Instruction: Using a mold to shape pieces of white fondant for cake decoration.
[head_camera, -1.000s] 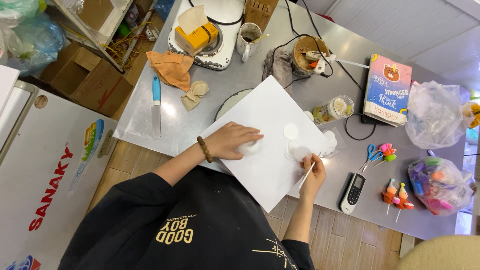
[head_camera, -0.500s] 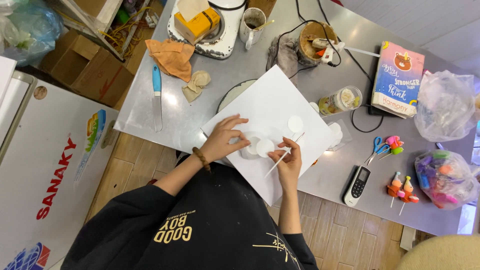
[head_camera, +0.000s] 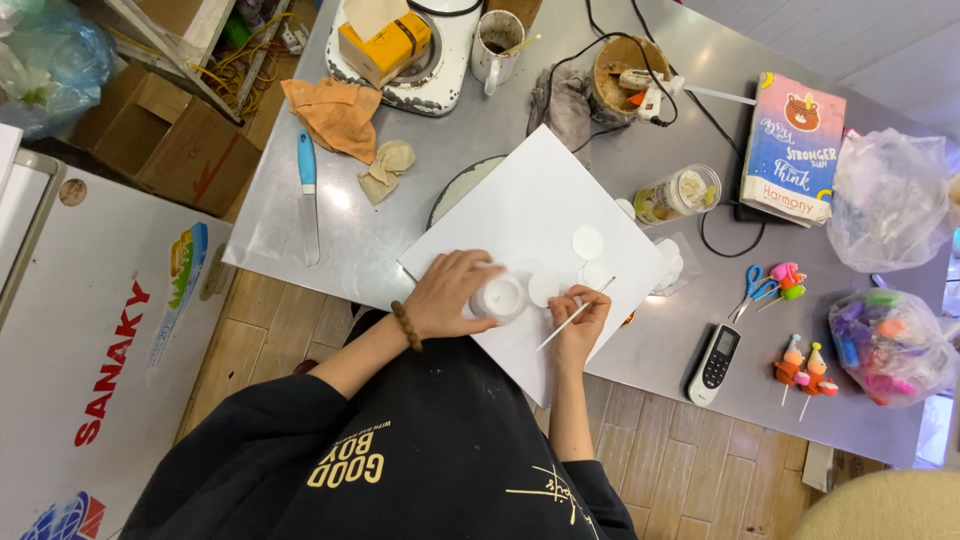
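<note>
While the head camera looks straight down, the person's left hand (head_camera: 455, 292) is curled over a small white round container (head_camera: 498, 297), fingers closed on its side so that it stays put on the white board (head_camera: 520, 205). The board lies tilted across the near edge of the grey metal table (head_camera: 640, 350), close to the body, which keeps the work within easy reach of both hands. The right hand (head_camera: 578, 320) is pinched shut on a thin white stick (head_camera: 574, 314), held like a pen with its tip slanting up and to the right, towards the flat white discs (head_camera: 588, 242) that lie on the board just beside it. One disc sits between the container and the right hand, touching or nearly touching the fingers; I cannot tell which.

Farther off on the table lie things not in use: a blue-handled knife (head_camera: 307, 195) and an orange cloth (head_camera: 335, 115) to the left, a clear jar (head_camera: 678, 194) just past the board's far corner, a colourful book (head_camera: 793, 148), blue scissors (head_camera: 748, 288), a black handset (head_camera: 715, 358) and little figures on sticks (head_camera: 805, 368) to the right, beside two plastic bags (head_camera: 888, 345). A white appliance (head_camera: 100, 340) stands off the table's left end.
</note>
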